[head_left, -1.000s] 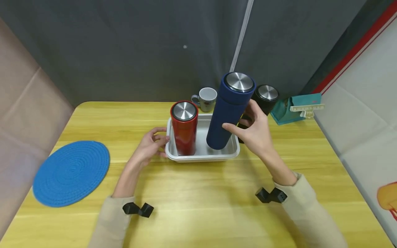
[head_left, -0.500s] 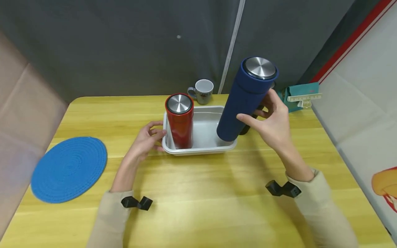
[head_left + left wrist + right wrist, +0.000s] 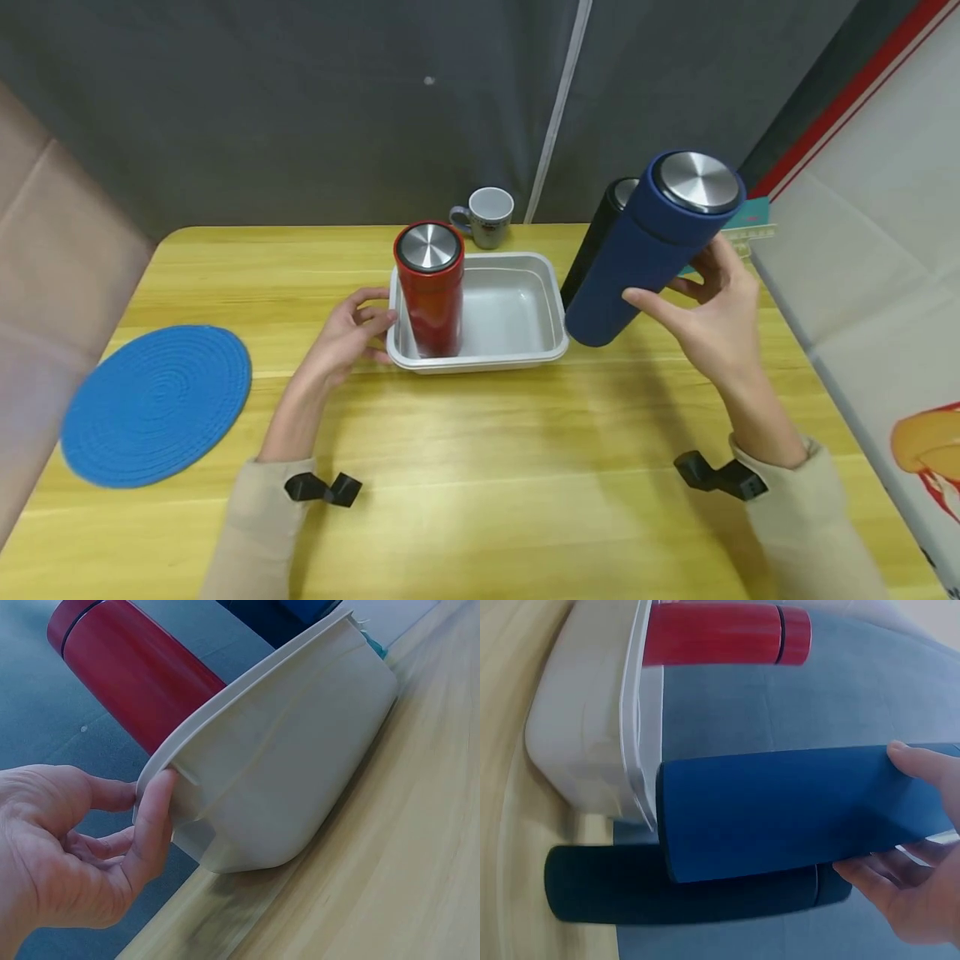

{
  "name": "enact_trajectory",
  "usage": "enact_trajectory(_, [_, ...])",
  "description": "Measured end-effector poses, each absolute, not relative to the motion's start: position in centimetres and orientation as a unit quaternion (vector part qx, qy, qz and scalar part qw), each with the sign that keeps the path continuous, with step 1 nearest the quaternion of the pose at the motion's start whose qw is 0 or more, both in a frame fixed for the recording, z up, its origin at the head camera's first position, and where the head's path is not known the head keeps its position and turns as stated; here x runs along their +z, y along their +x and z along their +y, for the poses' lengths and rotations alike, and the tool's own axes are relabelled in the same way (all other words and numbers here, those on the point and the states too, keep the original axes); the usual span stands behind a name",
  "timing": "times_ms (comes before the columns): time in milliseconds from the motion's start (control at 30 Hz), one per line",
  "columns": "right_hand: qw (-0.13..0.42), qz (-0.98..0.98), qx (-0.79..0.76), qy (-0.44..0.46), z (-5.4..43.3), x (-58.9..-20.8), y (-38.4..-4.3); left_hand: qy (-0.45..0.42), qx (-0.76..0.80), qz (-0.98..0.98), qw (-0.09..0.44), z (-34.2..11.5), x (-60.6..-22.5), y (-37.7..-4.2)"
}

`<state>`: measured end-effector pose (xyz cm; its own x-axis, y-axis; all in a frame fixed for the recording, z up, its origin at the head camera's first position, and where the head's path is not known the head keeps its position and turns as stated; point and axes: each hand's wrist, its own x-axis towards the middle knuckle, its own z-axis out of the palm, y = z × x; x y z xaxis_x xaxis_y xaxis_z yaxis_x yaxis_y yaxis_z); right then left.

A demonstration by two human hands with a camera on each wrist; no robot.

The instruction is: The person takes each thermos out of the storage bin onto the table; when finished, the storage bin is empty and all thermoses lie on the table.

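Note:
My right hand (image 3: 708,308) grips a dark blue thermos flask (image 3: 645,242) with a steel-topped lid. It is tilted, its base raised just past the right end of a white rectangular tray (image 3: 517,312). In the right wrist view the blue flask (image 3: 780,810) passes over a black thermos flask (image 3: 682,889), which stands on the table. A red thermos flask (image 3: 431,304) stands upright in the tray's left end. My left hand (image 3: 348,333) pinches the tray's left rim; the left wrist view shows thumb and finger on the tray's edge (image 3: 247,690).
A grey mug (image 3: 491,218) stands behind the tray. At the back right, a teal bag (image 3: 750,215) with a clip is partly hidden by the blue flask. A round blue placemat (image 3: 157,404) lies at the left. Walls close in the table (image 3: 480,467) at the back and sides.
My right hand has lifted the blue flask out over the tray's right end and carried it to the right, uncovering part of the black flask. The left hand stays at the tray's rim.

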<state>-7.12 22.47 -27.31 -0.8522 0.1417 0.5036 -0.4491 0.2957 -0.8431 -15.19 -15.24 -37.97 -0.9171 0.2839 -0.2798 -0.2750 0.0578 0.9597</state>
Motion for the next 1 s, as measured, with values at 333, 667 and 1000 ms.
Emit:
enact_trajectory(333, [0.256, -0.781, 0.565, 0.071, 24.7, -27.9, -6.4, 0.002, 0.689, 0.695, 0.206, -15.2, -38.2, -14.8])
enact_trajectory(667, [0.243, -0.841, 0.483, -0.009, 26.7, -29.5, -5.4, 0.004, 0.693, 0.69, 0.209, -15.1, -38.0, -14.7])
enact_trajectory(1000, [0.243, -0.815, 0.524, -0.046, 28.8, -31.3, -6.5, 0.006, 0.687, 0.696, 0.209, -15.3, -37.7, -14.5])
